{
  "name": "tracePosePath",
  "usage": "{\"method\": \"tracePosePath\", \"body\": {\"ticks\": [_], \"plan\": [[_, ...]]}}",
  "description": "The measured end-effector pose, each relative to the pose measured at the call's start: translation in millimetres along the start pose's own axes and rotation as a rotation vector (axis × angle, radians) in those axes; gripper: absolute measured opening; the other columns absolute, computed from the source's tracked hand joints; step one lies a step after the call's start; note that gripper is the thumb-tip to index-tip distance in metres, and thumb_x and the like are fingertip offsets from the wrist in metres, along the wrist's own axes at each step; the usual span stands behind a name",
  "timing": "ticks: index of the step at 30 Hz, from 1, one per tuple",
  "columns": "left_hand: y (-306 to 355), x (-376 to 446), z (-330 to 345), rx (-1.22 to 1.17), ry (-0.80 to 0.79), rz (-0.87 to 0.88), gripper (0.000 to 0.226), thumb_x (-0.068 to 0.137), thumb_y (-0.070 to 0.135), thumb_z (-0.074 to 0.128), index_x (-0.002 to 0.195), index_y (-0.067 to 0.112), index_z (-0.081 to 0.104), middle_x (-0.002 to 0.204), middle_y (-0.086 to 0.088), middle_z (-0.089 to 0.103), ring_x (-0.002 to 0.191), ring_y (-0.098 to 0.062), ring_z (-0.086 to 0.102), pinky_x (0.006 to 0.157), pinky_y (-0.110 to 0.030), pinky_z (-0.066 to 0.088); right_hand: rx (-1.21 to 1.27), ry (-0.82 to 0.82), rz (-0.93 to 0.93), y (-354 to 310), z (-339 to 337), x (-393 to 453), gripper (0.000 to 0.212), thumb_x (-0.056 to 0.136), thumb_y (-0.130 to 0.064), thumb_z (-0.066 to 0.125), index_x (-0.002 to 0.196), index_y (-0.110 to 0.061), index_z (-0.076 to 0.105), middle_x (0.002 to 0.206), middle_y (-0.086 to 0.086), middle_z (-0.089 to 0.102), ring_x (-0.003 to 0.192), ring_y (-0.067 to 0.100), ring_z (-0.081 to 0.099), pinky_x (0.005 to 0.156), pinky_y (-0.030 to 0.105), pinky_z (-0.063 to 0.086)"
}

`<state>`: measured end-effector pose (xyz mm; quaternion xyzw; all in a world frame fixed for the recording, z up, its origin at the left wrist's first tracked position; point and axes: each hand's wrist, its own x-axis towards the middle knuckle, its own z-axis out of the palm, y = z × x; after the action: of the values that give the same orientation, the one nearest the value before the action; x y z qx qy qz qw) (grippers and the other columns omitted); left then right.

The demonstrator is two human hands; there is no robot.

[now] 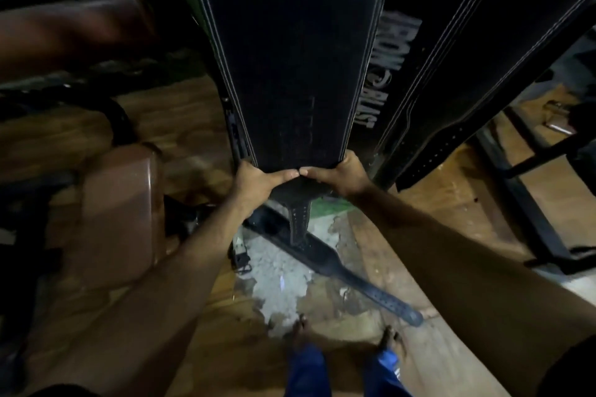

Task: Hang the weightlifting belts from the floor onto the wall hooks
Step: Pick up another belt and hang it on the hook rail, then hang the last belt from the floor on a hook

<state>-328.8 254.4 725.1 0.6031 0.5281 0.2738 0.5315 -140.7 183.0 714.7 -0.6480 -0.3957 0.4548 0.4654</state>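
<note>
While both hands, left hand (pixel 254 179) and right hand (pixel 342 176), clamp fingers on the hanging belt (pixel 290 58) (long axis vertical), another belt (pixel 338 263) lies on the floor (pixel 435 213) below.

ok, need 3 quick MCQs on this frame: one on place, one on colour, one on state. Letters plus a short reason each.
1. Where does the loose belt lie?
A. On the floor in front of the feet
B. On the brown bench pad
C. Over the person's arm

2. What colour is the stitching along the held belt?
A. Red
B. Pale, whitish
C. Green

3. How do the hands stand on the held belt?
A. Only the left hand grips
B. Neither touches it
C. Both grip its lower part, left and right hand, thumbs meeting

Key: 1 A, it stretches across the wooden floor and the bare grey patch. 2 B, pale lines run down both edges. 3 C, each hand clasps one side.
</note>
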Motion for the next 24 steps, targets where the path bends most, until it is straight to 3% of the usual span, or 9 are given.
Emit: {"method": "tracePosePath", "body": {"ticks": [3, 6, 9, 12, 15, 17, 19, 21, 24], "plan": [[-29, 1, 10, 0.021, -0.032, -0.037, 0.054, 0.063, 0.018, 0.094, 0.112, 0.021, 0.069, 0.108, 0.007, 0.072, 0.105, -0.014, 0.07, 0.092, -0.033, 0.058, 0.008, 0.026, 0.031, 34, 6, -2, 0.03, 0.072, -0.013, 0.091, 0.099, -0.016, 0.077, 0.105, 0.003, 0.078, 0.098, 0.014, 0.075, 0.088, 0.035, 0.061], [-66, -7, 25, 0.069, -0.098, -0.053, 0.047, 0.065, 0.013, 0.093, 0.104, 0.024, 0.069, 0.103, 0.008, 0.073, 0.097, -0.004, 0.071, 0.089, -0.029, 0.059, -0.006, -0.023, 0.127, 73, 8, -13, 0.029, 0.074, -0.008, 0.088, 0.1, -0.016, 0.076, 0.106, 0.0, 0.077, 0.096, 0.006, 0.075, 0.09, 0.032, 0.061], [-96, -15, 43, 0.057, -0.068, -0.051, 0.044, 0.067, 0.003, 0.09, 0.103, 0.013, 0.067, 0.096, 0.01, 0.07, 0.082, 0.011, 0.068, 0.072, -0.011, 0.055, 0.035, 0.008, 0.175, 115, 8, -22, 0.04, 0.075, -0.003, 0.086, 0.113, 0.001, 0.073, 0.116, 0.013, 0.075, 0.098, 0.009, 0.074, 0.092, 0.034, 0.061], [-117, -19, 60, 0.081, -0.068, -0.061, 0.044, 0.068, 0.004, 0.09, 0.108, 0.009, 0.071, 0.101, 0.008, 0.071, 0.088, 0.008, 0.066, 0.082, -0.011, 0.054, -0.046, -0.024, 0.203, 147, 8, -22, 0.043, 0.075, -0.024, 0.089, 0.113, -0.011, 0.074, 0.114, 0.006, 0.076, 0.102, 0.012, 0.074, 0.089, 0.033, 0.06], [-138, -27, 82, 0.081, -0.062, -0.157, 0.026, 0.076, 0.005, 0.084, 0.101, 0.008, 0.074, 0.1, -0.004, 0.075, 0.088, -0.014, 0.071, 0.086, -0.03, 0.058, -0.184, -0.058, 0.335, 182, 12, -28, 0.024, 0.082, -0.034, 0.083, 0.097, -0.016, 0.077, 0.097, -0.001, 0.078, 0.09, 0.017, 0.074, 0.084, 0.041, 0.059], [-158, -36, 96, 0.091, 0.055, -0.299, 0.015, 0.082, 0.016, 0.08, 0.092, 0.006, 0.075, 0.092, -0.012, 0.077, 0.082, -0.023, 0.071, 0.077, -0.033, 0.057, -0.278, 0.091, 0.403, 206, 14, -35, 0.031, 0.084, -0.035, 0.081, 0.108, -0.017, 0.074, 0.103, -0.002, 0.075, 0.09, 0.017, 0.071, 0.08, 0.034, 0.056], [-184, -48, 107, 0.089, 0.172, -0.462, 0.018, 0.081, 0.029, 0.075, 0.083, 0.011, 0.073, 0.086, -0.016, 0.076, 0.082, -0.033, 0.072, 0.076, -0.044, 0.061, -0.159, 0.213, 0.54, 217, 13, -48, 0.035, 0.081, -0.031, 0.084, 0.11, -0.019, 0.068, 0.112, 0.004, 0.073, 0.094, 0.022, 0.069, 0.077, 0.033, 0.055], [-204, -65, 117, 0.054, 0.181, -0.566, 0.019, 0.077, 0.032, 0.073, 0.073, 0.014, 0.067, 0.082, -0.018, 0.074, 0.079, -0.038, 0.073, 0.074, -0.054, 0.061, -0.051, 0.18, 0.635, 222, 10, -61, 0.023, 0.083, -0.02, 0.082, 0.1, -0.014, 0.069, 0.104, 0.007, 0.068, 0.091, 0.022, 0.063, 0.072, 0.028, 0.048], [-202, -95, 137, -0.047, 0.054, -0.622, 0.012, 0.089, 0.016, 0.072, 0.08, 0.01, 0.069, 0.081, -0.019, 0.072, 0.065, -0.03, 0.068, 0.067, -0.041, 0.063, -0.054, -0.021, 0.665, 240, 3, -78, 0.004, 0.088, -0.014, 0.073, 0.084, -0.012, 0.072, 0.085, 0.01, 0.068, 0.08, 0.025, 0.064, 0.079, 0.041, 0.053]]}}
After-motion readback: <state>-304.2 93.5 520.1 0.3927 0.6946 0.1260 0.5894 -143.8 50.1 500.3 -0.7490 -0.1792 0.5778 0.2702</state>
